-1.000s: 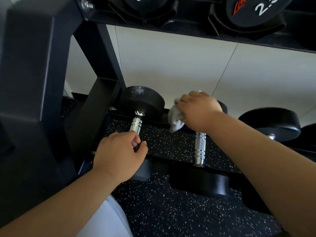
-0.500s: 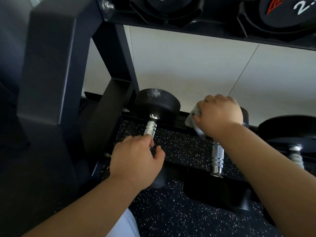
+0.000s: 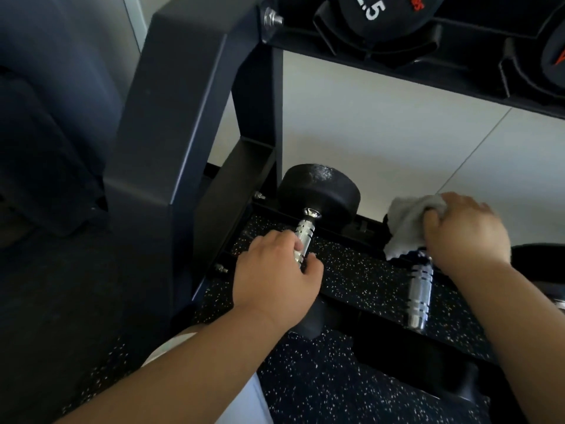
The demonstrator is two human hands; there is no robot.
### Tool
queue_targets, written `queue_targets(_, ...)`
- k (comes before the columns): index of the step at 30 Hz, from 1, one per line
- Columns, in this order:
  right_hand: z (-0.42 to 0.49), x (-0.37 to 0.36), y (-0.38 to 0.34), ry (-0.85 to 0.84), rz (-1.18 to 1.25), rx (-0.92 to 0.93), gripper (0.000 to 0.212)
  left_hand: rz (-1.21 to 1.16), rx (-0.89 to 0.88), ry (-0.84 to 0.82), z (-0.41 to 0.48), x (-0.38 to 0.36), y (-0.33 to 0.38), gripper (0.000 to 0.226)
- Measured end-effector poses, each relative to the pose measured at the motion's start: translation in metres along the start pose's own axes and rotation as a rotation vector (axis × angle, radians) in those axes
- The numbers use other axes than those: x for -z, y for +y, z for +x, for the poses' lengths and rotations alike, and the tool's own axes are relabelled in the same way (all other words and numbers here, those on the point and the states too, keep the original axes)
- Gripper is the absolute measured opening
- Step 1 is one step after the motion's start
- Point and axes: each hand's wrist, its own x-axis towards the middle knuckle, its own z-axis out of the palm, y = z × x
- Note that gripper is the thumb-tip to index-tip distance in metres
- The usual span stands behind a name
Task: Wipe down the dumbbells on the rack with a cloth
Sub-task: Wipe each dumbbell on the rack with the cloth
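Dumbbells on the lower shelf number three that you can make out: the left dumbbell [image 3: 318, 191], the middle dumbbell [image 3: 420, 289] beside it, and the dark edge of a third dumbbell [image 3: 541, 258] at the right border. Two more black heads sit in cradles on the upper shelf [image 3: 428, 65], one marked with white digits. You have one cloth [image 3: 406, 228], grey-white and bunched.

Your left hand [image 3: 275, 283] is clenched around the chrome handle of the left dumbbell, low on the bar, with the far head free beyond your fingers. Your right hand [image 3: 467, 234] is grasping the cloth and pressing it onto the far head of the middle dumbbell; the cloth hangs down over that head to the top of its handle, and the handle's lower part shows bare below your wrist.

Compared with half a second ago, more of the cloth is spread out to the left of your right hand, and your view has swung left, so the rack's upright [image 3: 183, 117] fills more of the scene. Your left hand keeps its grip on the same handle.
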Motion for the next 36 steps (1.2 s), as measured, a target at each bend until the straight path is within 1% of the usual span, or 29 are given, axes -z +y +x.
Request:
queue_targets(2,0.01,-0.003,-0.034,-0.026,-0.02,0.033,0.023,0.052,0.006,-0.02,-0.001,0.0,0.002,0.043)
queue_targets(3,0.015,-0.001,-0.049,-0.038,0.04,0.035,0.022,0.063,0.013,-0.024,-0.002,0.001,0.003,0.047)
queue_targets(4,0.023,0.0,-0.06,-0.041,0.164,0.0,0.023,0.066,0.019,-0.029,-0.002,0.002,0.004,0.048)
queue_targets(6,0.037,0.002,-0.077,-0.06,0.48,-0.17,0.028,0.049,0.037,-0.048,-0.002,0.004,0.004,0.044)
queue_targets(7,0.04,0.002,-0.086,-0.116,0.589,-0.232,0.032,0.03,0.045,-0.052,-0.002,0.004,0.004,0.042)
queue_targets(8,0.041,-0.001,-0.095,-0.207,0.631,-0.235,0.034,0.015,0.05,-0.049,-0.002,0.005,0.004,0.04)
queue_targets(9,0.038,-0.007,-0.103,-0.305,0.64,-0.181,0.033,0.008,0.049,-0.043,-0.002,0.005,0.005,0.038)
queue_targets(10,0.032,-0.015,-0.107,-0.364,0.634,-0.088,0.031,0.003,0.046,-0.038,-0.002,0.005,0.006,0.035)
queue_targets(11,0.027,-0.026,-0.106,-0.381,0.621,0.026,0.03,-0.005,0.043,-0.032,-0.003,0.005,0.006,0.033)
queue_targets(12,0.022,-0.036,-0.101,-0.37,0.594,0.132,0.036,-0.013,0.044,-0.026,-0.004,0.006,0.006,0.032)
queue_targets(13,0.017,-0.041,-0.095,-0.356,0.561,0.195,0.046,-0.017,0.043,-0.02,-0.005,0.006,0.006,0.032)
queue_targets(14,0.015,-0.045,-0.088,-0.346,0.539,0.21,0.05,-0.017,0.042,-0.015,-0.005,0.007,0.006,0.034)
queue_targets(17,0.014,-0.054,-0.081,-0.334,0.521,0.167,0.047,-0.01,0.039,-0.019,-0.004,0.006,0.007,0.039)
queue_targets(19,0.015,-0.055,-0.096,-0.336,0.569,0.123,0.05,0.007,0.038,-0.018,-0.001,0.005,0.008,0.039)
queue_targets(20,0.018,-0.055,-0.105,-0.307,0.565,0.126,0.055,0.017,0.036,-0.017,0.0,0.004,0.008,0.039)
queue_targets(22,0.024,-0.055,-0.118,-0.215,0.495,0.201,0.069,0.027,0.04,-0.022,-0.001,0.004,0.008,0.04)
queue_targets(23,0.029,-0.053,-0.124,-0.186,0.475,0.238,0.07,0.027,0.045,-0.023,-0.001,0.004,0.007,0.041)
queue_targets(25,0.039,-0.048,-0.135,-0.177,0.423,0.312,0.065,0.021,0.049,-0.024,-0.001,0.005,0.007,0.043)
queue_targets(27,0.047,-0.04,-0.146,-0.194,0.289,0.459,0.067,0.019,0.046,-0.021,0.0,0.005,0.009,0.041)
queue_targets(29,0.049,-0.035,-0.149,-0.215,0.13,0.651,0.08,0.019,0.045,-0.003,-0.001,0.004,0.008,0.034)
queue_targets(30,0.049,-0.033,-0.147,-0.227,0.093,0.71,0.089,0.002,0.05,0.012,-0.002,0.003,0.007,0.029)
queue_targets(31,0.048,-0.032,-0.141,-0.247,0.106,0.721,0.097,-0.038,0.062,0.029,-0.003,0.004,0.005,0.024)
queue_targets(32,0.046,-0.033,-0.134,-0.263,0.173,0.687,0.099,-0.099,0.071,0.051,-0.005,0.005,0.004,0.02)
queue_targets(33,0.044,-0.036,-0.127,-0.258,0.271,0.62,0.094,-0.169,0.077,0.076,-0.006,0.006,0.003,0.02)
queue_targets(35,0.04,-0.037,-0.116,-0.244,0.457,0.41,0.07,-0.271,0.098,0.092,-0.007,0.01,0.0,0.02)
queue_targets(36,0.039,-0.036,-0.113,-0.263,0.493,0.291,0.056,-0.292,0.115,0.066,-0.007,0.012,-0.002,0.021)
